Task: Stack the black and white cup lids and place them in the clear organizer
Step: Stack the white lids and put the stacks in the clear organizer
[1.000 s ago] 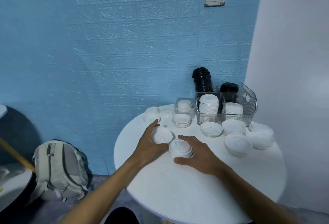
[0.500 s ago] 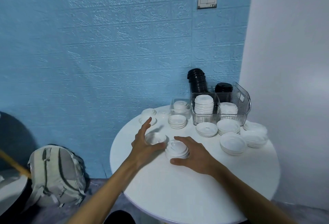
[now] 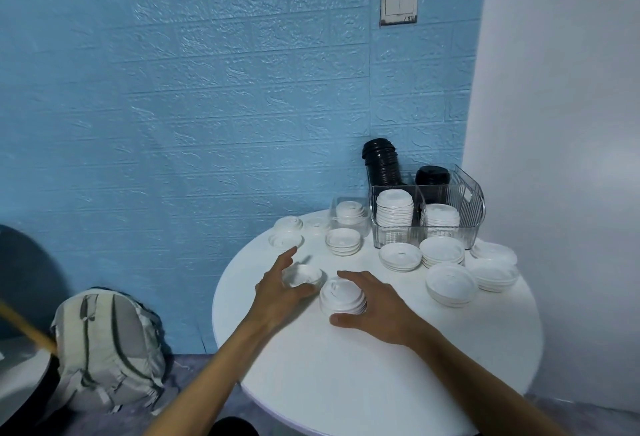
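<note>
Room: a blue brick-pattern wall (image 3: 207, 89) behind a round white table (image 3: 381, 383); a white wall on the right.
Floor, left: a grey fabric backpack (image 3: 107, 349) beside the table.
My left hand (image 3: 277, 291): the fingers and thumb curl around a single white plastic cup lid (image 3: 302, 275) on the table, holding it.
My right hand (image 3: 375, 311): it grips a short stack of white cup lids (image 3: 342, 298), touching the single lid's side.
Middle of table: more small piles of white lids (image 3: 343, 241) lie loose.
Right, back: the clear plastic organizer (image 3: 464, 207) holds two white stacks in front, and tall black lid stacks (image 3: 381, 165) behind.
</note>
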### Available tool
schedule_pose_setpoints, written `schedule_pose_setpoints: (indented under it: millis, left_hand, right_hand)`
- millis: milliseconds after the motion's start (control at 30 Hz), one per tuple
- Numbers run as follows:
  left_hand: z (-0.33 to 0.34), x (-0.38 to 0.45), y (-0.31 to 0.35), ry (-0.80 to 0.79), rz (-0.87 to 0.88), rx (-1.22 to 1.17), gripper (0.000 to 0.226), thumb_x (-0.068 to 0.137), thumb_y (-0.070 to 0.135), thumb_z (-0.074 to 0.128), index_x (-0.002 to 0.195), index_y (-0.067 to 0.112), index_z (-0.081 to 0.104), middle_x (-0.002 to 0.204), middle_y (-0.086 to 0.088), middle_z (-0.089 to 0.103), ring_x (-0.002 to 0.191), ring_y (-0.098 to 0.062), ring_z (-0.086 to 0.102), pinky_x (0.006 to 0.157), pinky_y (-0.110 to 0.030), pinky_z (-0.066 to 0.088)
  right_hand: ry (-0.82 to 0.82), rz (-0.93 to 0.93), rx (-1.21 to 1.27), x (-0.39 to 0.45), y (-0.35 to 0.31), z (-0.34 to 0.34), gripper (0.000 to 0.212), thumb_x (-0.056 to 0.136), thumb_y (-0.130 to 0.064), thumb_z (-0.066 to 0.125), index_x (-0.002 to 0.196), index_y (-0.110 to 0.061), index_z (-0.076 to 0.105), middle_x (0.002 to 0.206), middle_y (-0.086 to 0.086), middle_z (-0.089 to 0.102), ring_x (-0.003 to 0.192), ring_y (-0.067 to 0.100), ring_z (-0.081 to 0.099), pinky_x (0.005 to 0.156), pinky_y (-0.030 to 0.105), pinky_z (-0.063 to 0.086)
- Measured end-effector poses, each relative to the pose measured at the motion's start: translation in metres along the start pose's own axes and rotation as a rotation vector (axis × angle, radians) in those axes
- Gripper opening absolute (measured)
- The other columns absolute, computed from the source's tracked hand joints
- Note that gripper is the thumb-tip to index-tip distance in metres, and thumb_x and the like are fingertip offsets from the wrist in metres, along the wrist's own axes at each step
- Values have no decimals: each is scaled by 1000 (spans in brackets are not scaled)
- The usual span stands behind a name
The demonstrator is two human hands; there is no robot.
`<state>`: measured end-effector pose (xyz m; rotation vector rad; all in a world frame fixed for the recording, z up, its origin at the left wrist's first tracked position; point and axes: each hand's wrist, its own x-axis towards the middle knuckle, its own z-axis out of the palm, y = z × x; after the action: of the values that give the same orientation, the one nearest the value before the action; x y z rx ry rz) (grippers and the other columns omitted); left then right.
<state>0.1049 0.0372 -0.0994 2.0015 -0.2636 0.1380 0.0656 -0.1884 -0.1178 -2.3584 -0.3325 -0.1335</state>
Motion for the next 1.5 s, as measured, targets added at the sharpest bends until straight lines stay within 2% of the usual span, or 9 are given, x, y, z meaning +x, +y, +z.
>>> schedule_pose_setpoints:
  millis: [200, 333, 633, 767, 900, 1067, 1200, 1400, 1500]
  left_hand:
    - [-4, -3, 2, 49, 10, -238, 89, 56, 15, 75, 136, 42, 47, 137, 11, 56, 129, -9, 51, 87, -7, 44]
    - [-7, -4, 2, 92, 37, -294, 95, 50, 11, 76, 134, 44, 45, 140, 5, 51, 129, -15, 48, 106, -34, 43]
    - [-6, -6, 8, 124, 18, -388, 109, 57, 26, 90, 147, 40, 30, 146, -1, 44, 123, -11, 52, 89, -14, 44]
    - [-5, -7, 12, 129, -37, -520, 101, 73, 38, 77, 153, 48, 16, 145, -5, 44, 125, -7, 50, 100, -28, 36]
    - [-4, -10, 11, 258, -21, -322, 100, 57, 75, 71, 143, 66, 20, 135, 3, 54, 133, -16, 42, 111, -41, 22]
    - [2, -13, 14, 218, 180, -256, 112, 57, 52, 88, 151, 54, 27, 133, 12, 60, 122, -12, 56, 105, -35, 47]
    - [9, -14, 17, 186, 261, -272, 82, 66, 25, 87, 137, 41, 50, 136, 11, 60, 123, -17, 60, 102, -31, 50]
    - [25, -27, 28, 85, 308, -110, 59, 60, 43, 89, 103, 22, 54, 109, 25, 68, 99, 1, 63, 84, -13, 45]
    - [30, -21, 18, -4, 352, 168, 57, 61, 57, 87, 100, 35, 51, 113, 25, 65, 116, 1, 54, 102, -21, 31]
  right_hand:
    - [-8, 1, -3, 0, -1, 0, 99, 59, -83, 66, 146, -44, 40, 140, -24, 47, 133, 5, 45, 117, 40, 32]
    - [-10, 3, 1, -1, 0, 0, 96, 62, -80, 69, 146, -44, 40, 140, -25, 47, 133, 4, 45, 117, 39, 31]
    - [-12, 15, 0, -1, -1, 0, 96, 61, -81, 70, 146, -46, 39, 139, -27, 46, 133, 4, 45, 117, 38, 31]
    - [-15, 20, 7, -1, -1, -1, 98, 59, -83, 67, 146, -46, 39, 138, -25, 47, 132, 5, 46, 117, 39, 32]
    - [-11, 21, 14, -2, -2, -1, 98, 59, -82, 68, 145, -46, 40, 138, -25, 47, 132, 5, 46, 116, 38, 33]
    - [-8, 30, 11, 0, -3, -1, 103, 59, -80, 72, 148, -42, 36, 143, -22, 47, 136, 7, 43, 117, 38, 31]
    - [-15, 65, 82, 1, -1, -1, 122, 49, -81, 80, 152, -37, 31, 147, -19, 48, 136, 7, 46, 118, 37, 34]
    - [-18, 54, 172, 2, 1, 0, 137, 41, -76, 86, 155, -38, 19, 142, -21, 54, 129, 2, 54, 110, 34, 45]
    - [-9, 42, 180, 3, 0, 0, 137, 41, -69, 87, 156, -37, 18, 138, -19, 56, 126, 3, 56, 109, 31, 45]
